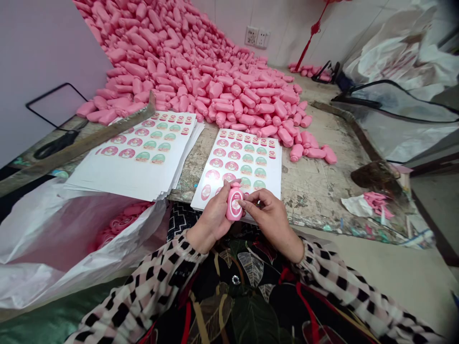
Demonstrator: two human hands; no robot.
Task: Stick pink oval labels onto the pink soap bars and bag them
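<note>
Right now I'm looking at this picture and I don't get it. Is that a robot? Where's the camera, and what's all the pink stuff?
No robot here! Those are a person's own two bare hands. The camera sits on that person's head and looks forward and down, so you see nearly what they see.

The left hand holds a small pink bottle with its label facing up at us. The right hand reaches in from the other side and touches the front.

On the table is a great big pile of pink bottles. Nearer the person lie white sheets of printed labels, in two places. At the left is a white bag with more pink things inside.
</note>
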